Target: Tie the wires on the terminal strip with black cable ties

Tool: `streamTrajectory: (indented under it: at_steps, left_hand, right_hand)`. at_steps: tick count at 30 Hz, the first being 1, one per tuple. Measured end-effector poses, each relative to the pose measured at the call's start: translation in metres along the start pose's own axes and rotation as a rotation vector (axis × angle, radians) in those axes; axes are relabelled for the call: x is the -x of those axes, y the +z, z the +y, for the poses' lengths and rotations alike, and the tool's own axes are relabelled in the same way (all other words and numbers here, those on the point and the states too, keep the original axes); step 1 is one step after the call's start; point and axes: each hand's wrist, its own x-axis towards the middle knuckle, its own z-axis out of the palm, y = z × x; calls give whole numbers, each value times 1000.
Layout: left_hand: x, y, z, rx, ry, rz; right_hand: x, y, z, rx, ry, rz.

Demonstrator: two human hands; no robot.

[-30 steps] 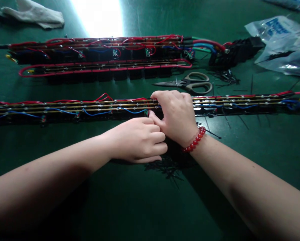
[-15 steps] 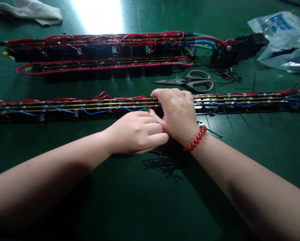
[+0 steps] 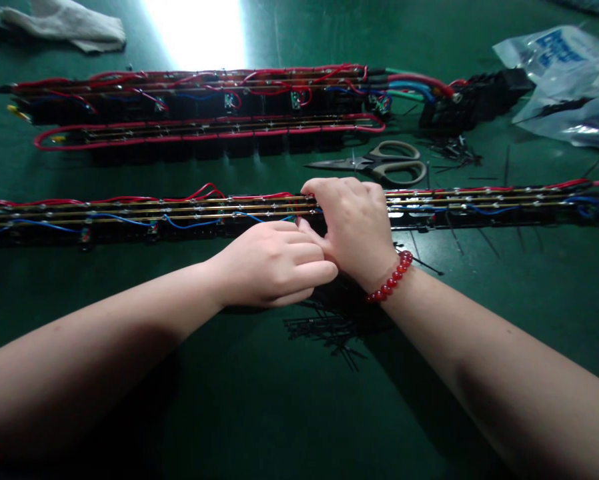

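Note:
A long black assembly (image 3: 189, 213) lies across the table, with brass-coloured rods, solder joints and red and blue wires along it. My right hand (image 3: 357, 217), with a red bead bracelet (image 3: 392, 277) at its wrist, reaches over it. Its fingers bend past the far edge and its thumb is at the near side, so it grips the assembly between them. My left hand (image 3: 279, 263) is closed at the near edge, touching the right hand. Its fingertips are hidden, and so is anything they pinch. Black cable ties (image 3: 324, 327) lie in a pile just below the hands.
Scissors (image 3: 374, 163) lie beyond the assembly, beside more black ties (image 3: 454, 150). Farther back is a second wired assembly (image 3: 204, 97) with a red-looped strip (image 3: 209, 130). Plastic bags (image 3: 569, 87) sit at the far right, a pale cloth glove (image 3: 74, 23) at the far left.
Almost nothing differs. Both hands keep their places on the assembly; only the whole view has shifted very slightly.

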Motion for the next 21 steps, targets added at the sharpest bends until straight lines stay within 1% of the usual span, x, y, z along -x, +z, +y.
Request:
streamTrajectory:
  at_steps: [5, 11, 21]
  left_hand:
    - [-1, -2, 0, 31, -2, -31]
    - [-3, -2, 0, 69, 38, -97]
    - [-3, -1, -1, 65, 49, -103]
  right_hand:
    - [0, -1, 0, -9, 0, 3]
    - [1, 0, 0, -20, -9, -1]
    - [0, -1, 0, -5, -6, -12]
